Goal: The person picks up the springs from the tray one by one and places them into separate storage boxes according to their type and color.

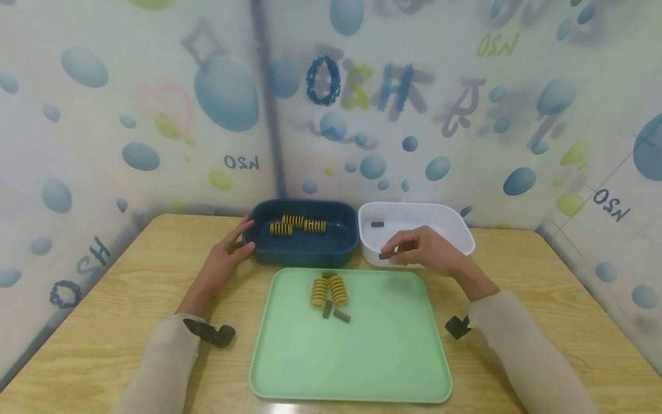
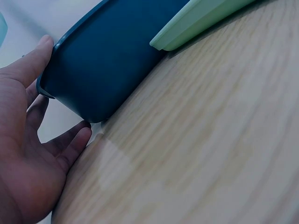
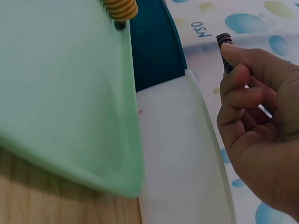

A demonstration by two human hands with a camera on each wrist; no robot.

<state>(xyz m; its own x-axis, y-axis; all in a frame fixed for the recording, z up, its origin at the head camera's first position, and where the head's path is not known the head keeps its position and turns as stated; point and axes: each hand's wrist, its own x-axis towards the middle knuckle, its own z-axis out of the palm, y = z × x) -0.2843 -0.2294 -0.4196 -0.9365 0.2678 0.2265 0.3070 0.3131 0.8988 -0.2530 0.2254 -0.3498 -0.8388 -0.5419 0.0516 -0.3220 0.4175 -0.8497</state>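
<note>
My right hand (image 1: pixel 426 250) pinches a small dark coil spring (image 3: pixel 224 39) between thumb and fingertips, over the front rim of the white bin (image 1: pixel 450 215). Inside that bin lies another small dark spring (image 1: pixel 377 225). At the left end of the dark blue bin (image 1: pixel 300 257), my left hand (image 1: pixel 223 256) touches the rim and side with spread fingers. Three yellow springs (image 1: pixel 315 226) lie in the blue bin. On the green tray (image 1: pixel 351 362), two thick yellow springs (image 1: pixel 338 290) lean together at the back, with small dark springs (image 1: pixel 342 315) around them.
Both bins stand side by side behind the tray, on a wooden table (image 1: pixel 543 322). A patterned wall covering (image 1: pixel 331 149) with blue and green drops rises directly behind the table and along both sides.
</note>
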